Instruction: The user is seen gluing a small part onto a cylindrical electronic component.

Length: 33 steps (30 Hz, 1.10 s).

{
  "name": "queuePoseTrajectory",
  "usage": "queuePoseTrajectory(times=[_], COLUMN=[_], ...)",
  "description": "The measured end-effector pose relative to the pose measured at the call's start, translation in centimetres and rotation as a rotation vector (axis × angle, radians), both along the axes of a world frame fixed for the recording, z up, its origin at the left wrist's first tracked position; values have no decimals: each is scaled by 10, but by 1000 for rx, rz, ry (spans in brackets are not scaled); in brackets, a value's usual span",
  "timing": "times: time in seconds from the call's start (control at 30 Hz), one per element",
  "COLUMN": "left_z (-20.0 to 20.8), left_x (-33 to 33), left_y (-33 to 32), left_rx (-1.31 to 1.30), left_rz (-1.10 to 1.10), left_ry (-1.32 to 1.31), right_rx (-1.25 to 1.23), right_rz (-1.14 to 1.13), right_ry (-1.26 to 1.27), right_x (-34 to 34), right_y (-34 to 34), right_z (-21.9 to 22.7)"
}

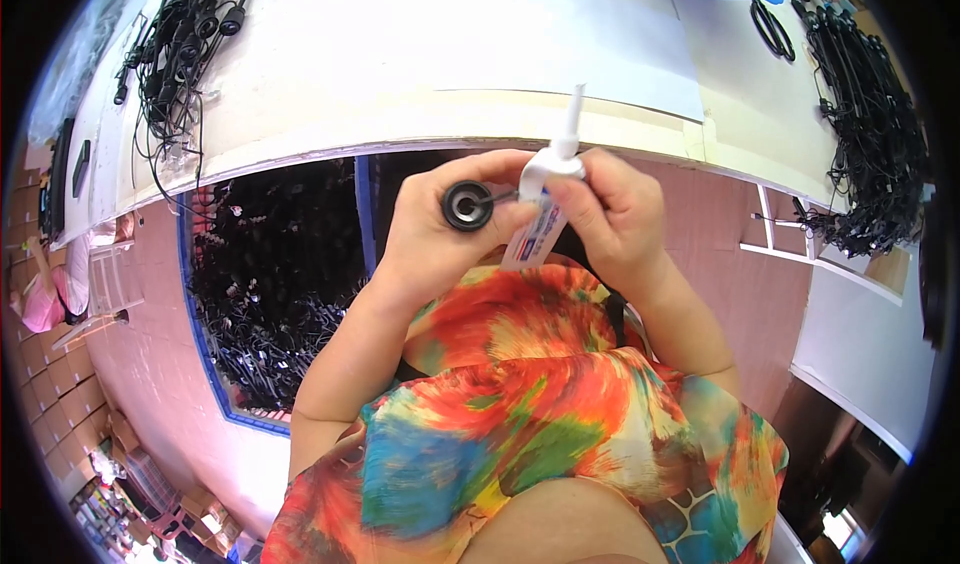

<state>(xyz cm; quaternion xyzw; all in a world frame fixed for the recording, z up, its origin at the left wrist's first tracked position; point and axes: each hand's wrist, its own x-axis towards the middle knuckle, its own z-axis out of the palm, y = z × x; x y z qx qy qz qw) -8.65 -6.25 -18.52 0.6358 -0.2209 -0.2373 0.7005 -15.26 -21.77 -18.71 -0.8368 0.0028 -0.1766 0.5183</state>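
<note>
Both hands worked close together at the middle of the frame, and good handling there seemed to call for a light, steady pinch on the white tube (530,247), with its probably soft body left unsqueezed. Keeping the tapered nozzle (573,119) up and clear of the fingers would also have helped, as would holding the black round fitting (467,206) with its open end unblocked.

The left hand (425,226) was partly closed, fingers curled and thumb bent in, with the black round fitting held between them, open end toward the camera. Its thumb reached over to the tube's side, though blur hid whether it pressed there. The right hand (628,209) was drawn in to a pinch, thumb against the tube just below the white collar (550,167); its other fingers were mostly hidden. The tube stood tilted, nozzle toward the top of the frame, just right of the fitting.

Below the hands was a brightly patterned garment (500,394). Left of centre, a blue-rimmed bin (200,314) held a dark mass of cables. Across the top ran a white table (450,54), with black cables (190,44) at upper left and a cable bundle (870,114) at upper right.
</note>
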Motion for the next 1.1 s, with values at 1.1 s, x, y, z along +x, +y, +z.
queuePoseTrajectory(times=[1.1], left_z=[-7], left_x=[-11], left_y=[11], left_rx=[18], left_rz=[-108], left_ry=[-22], right_rx=[-118], right_rz=[158], right_ry=[-302], right_x=[-7], right_y=[13], right_z=[-20])
